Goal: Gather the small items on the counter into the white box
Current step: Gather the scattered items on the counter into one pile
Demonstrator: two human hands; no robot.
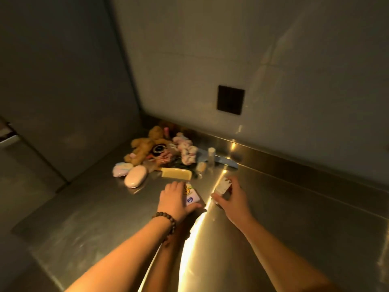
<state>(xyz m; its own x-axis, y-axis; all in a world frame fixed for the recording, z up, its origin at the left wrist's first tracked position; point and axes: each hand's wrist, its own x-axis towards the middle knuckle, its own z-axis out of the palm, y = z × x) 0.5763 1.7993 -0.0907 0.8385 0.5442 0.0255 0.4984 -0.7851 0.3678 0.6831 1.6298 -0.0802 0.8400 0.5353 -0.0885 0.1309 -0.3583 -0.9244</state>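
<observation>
My left hand [174, 199], with a bead bracelet on the wrist, grips a small white packet [192, 197] with a blue round mark and a yellow picture, low on the steel counter [294, 218]. My right hand [230, 199] holds a small white carton [223, 185] tilted above the counter. Behind them lie a yellow comb [176, 173], a pale oval soap case [135, 179], a pastel sponge [121, 169], a brown plush toy [143, 148], pink scrunchies [186, 148], a clear small bottle [211, 157] and a small yellowish tube [201, 167]. No white box is in view.
The pile sits in the counter's back left corner against the wall. A black square socket [231, 100] is on the back wall. A blue flat thing [225, 161] lies by the wall behind the bottle. The counter's left edge drops off beside a tall panel.
</observation>
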